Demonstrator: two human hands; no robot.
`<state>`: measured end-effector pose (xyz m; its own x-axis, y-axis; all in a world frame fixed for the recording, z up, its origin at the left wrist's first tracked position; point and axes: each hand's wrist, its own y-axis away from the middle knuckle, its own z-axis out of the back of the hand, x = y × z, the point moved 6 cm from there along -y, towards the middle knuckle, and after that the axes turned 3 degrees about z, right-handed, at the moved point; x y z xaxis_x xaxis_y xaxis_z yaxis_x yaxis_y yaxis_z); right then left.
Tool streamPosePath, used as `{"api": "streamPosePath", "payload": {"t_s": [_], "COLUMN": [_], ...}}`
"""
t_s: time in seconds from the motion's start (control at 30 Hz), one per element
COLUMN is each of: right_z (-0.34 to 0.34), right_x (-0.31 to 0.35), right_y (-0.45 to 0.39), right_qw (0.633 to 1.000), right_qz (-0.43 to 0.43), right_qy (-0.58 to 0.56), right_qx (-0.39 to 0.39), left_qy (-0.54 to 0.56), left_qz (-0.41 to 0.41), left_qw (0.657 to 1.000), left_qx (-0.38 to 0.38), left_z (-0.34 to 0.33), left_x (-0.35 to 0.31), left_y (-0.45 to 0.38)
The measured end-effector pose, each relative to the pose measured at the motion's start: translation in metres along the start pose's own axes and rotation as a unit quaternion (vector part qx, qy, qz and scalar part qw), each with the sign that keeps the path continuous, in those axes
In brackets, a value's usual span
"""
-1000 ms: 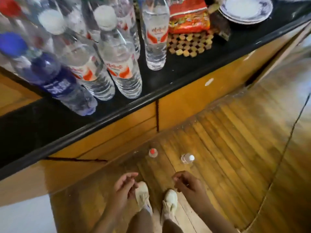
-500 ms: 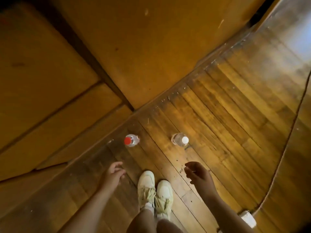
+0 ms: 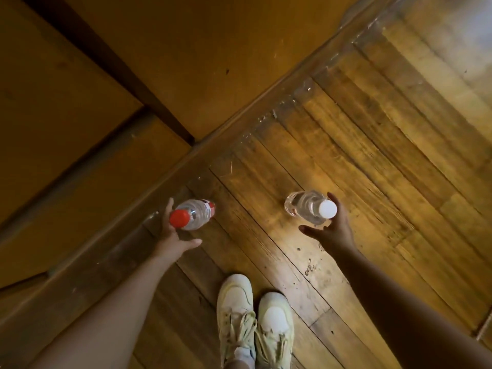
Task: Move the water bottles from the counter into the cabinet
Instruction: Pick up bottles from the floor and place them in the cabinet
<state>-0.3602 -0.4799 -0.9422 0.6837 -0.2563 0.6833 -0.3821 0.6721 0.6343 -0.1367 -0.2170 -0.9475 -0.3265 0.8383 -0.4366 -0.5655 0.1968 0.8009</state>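
Left hand [image 3: 174, 235], at lower left of centre in the head view, reaches down to a red-capped water bottle [image 3: 193, 217] standing on the wooden floor [image 3: 372, 155]; its fingers spread around the bottle's far side and its thumb sticks out to the right below it, not yet closed on the bottle. Right hand [image 3: 334, 227], right of centre, reaches in the same way to a white-capped water bottle [image 3: 310, 210], with fingers behind the cap's right side and the thumb stretched left beneath the bottle; whether it touches the bottle cannot be told. Both bottles are clear, stand upright on the floorboards and are well apart from each other. Orange-brown cabinet fronts [image 3: 199, 57] fill the upper left of the frame, meeting the floor along a diagonal line just beyond the red-capped bottle. At bottom centre, two pale sneakers [image 3: 253, 315] stand side by side between the bare forearms.
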Motion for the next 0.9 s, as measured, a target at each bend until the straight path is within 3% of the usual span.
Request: {"api": "streamPosePath", "payload": {"t_s": [0.17, 0.33, 0.47, 0.63, 0.9], "right_z": [-0.002, 0.001, 0.000, 0.000, 0.033], "right_x": [-0.003, 0.002, 0.004, 0.015, 0.083], "right_y": [-0.013, -0.011, -0.004, 0.021, 0.116], "right_qw": [0.998, 0.998, 0.998, 0.999, 0.996], "right_qz": [0.029, 0.030, 0.030, 0.034, 0.049], "right_qy": [-0.023, -0.001, 0.021, 0.025, 0.000], "right_qx": [-0.041, -0.054, -0.054, 0.011, 0.078], "left_qy": [0.031, 0.075, 0.058, 0.036, 0.153], "left_qz": [-0.088, -0.082, -0.022, -0.017, -0.029], "left_qw": [0.995, 0.993, 0.998, 0.996, 0.982], "left_qx": [-0.021, -0.032, -0.001, 0.078, 0.104], "left_z": [-0.006, -0.005, -0.011, -0.016, -0.003], "left_x": [0.001, 0.003, 0.007, 0.009, -0.006], "left_y": [-0.021, -0.026, -0.026, 0.006, 0.112]}}
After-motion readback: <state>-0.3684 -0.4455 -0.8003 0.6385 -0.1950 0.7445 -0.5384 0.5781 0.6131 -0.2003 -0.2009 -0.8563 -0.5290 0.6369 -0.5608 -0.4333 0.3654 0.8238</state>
